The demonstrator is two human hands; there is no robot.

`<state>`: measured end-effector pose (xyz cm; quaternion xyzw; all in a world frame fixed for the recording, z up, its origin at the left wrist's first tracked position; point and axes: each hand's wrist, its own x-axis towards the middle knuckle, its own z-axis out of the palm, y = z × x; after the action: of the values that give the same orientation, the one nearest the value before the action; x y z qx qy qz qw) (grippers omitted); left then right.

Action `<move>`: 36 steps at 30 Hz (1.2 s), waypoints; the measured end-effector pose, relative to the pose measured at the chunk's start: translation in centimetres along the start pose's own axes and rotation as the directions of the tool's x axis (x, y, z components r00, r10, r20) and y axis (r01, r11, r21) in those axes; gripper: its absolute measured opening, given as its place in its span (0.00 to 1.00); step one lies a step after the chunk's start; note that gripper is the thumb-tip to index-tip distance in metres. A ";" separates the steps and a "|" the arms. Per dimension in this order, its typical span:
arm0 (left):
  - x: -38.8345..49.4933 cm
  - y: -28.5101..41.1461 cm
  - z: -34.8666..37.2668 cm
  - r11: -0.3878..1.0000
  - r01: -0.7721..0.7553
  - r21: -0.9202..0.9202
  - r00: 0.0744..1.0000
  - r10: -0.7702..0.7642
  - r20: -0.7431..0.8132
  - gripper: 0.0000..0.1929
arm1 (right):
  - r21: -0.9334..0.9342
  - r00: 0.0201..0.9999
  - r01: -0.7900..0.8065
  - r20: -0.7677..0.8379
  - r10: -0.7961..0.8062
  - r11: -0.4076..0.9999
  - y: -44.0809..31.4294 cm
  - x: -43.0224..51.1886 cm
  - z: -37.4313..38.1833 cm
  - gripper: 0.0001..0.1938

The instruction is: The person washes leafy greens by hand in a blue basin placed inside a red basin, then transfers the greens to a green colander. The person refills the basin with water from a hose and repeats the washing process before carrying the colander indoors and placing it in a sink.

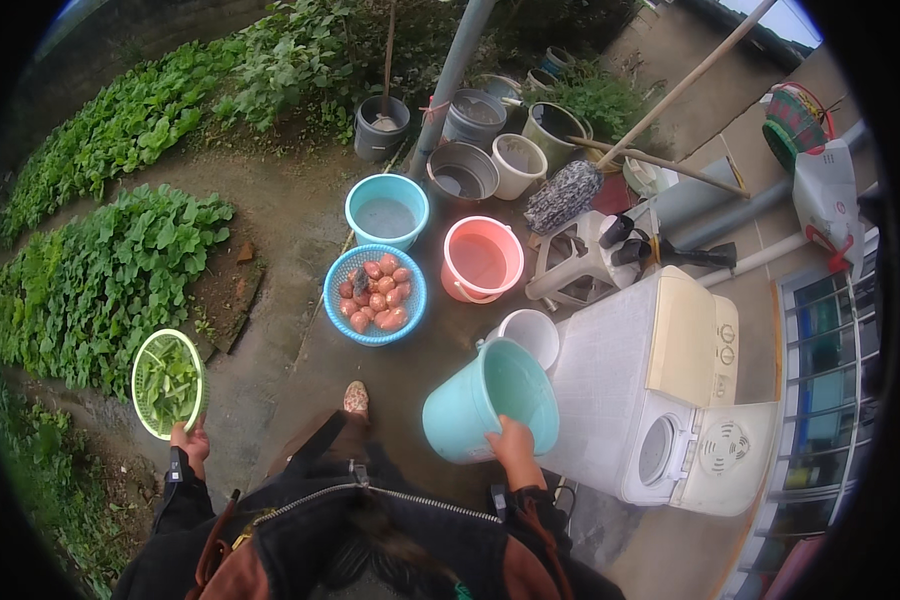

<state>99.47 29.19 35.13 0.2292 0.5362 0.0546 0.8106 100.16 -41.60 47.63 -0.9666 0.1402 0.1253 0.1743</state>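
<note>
My left hand (190, 444) grips the rim of a light green plastic colander (202, 375), held out to the left. Green leafy pieces (166, 382) lie inside it. On the other side, my right hand (514, 446) is closed on the near rim of a turquoise plastic bucket (454, 405), which tilts with its mouth to the right. Its pale inside shows; whether it holds water I cannot tell. Ahead of me a blue plastic basket (375, 335) holds several reddish tubers (379, 292) and a dark scrubber-like lump (360, 282).
Behind the basket stands a turquoise basin (360, 196) of cloudy water, beside a pink bucket (457, 277). A white bucket (544, 330) and a twin-tub washing machine (600, 360) with raised lid are at right. A mop (566, 196) leans over a stool (581, 255). Vegetable beds (120, 277) grow at left.
</note>
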 end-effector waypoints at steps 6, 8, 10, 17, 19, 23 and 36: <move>-1.5 0.0 11.8 0.997 -0.074 0.014 0.997 0.074 0.017 0.25 | -0.030 0.983 0.185 0.017 -0.184 0.982 -4.9 18.7 -6.0 0.13; -2.1 -0.9 14.7 0.993 -0.119 -0.003 0.993 0.119 0.013 0.25 | -0.022 0.961 0.262 0.097 -0.259 0.965 -6.4 24.7 -7.6 0.13; -3.0 -2.3 17.3 0.984 -0.176 -0.029 0.984 0.176 0.001 0.23 | 0.003 0.925 0.354 0.147 -0.350 0.935 -8.1 31.0 -8.9 0.12; -10.1 -8.5 25.1 0.927 -0.327 -0.185 0.943 0.308 -0.123 0.22 | 0.259 0.754 0.544 0.267 -0.600 0.798 -14.8 50.9 -10.2 0.13; -13.0 -10.3 26.2 0.913 -0.370 -0.174 0.921 0.335 -0.199 0.22 | 0.371 0.710 0.535 0.289 -0.642 0.759 -16.9 55.6 -9.5 0.13; -17.7 -14.0 27.2 0.883 -0.429 -0.190 0.881 0.362 -0.305 0.23 | 0.559 0.679 0.484 0.245 -0.692 0.673 -21.5 63.6 -5.9 0.15; -24.4 -23.0 29.4 0.816 -0.486 -0.314 0.816 0.296 -0.496 0.26 | 0.840 0.669 -0.252 0.510 -0.540 0.481 -30.5 75.6 1.3 0.18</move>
<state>111.87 -8.61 55.23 0.1366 0.6136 0.3885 0.6737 179.72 -30.89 33.62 -0.6153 0.0097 0.3915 0.6842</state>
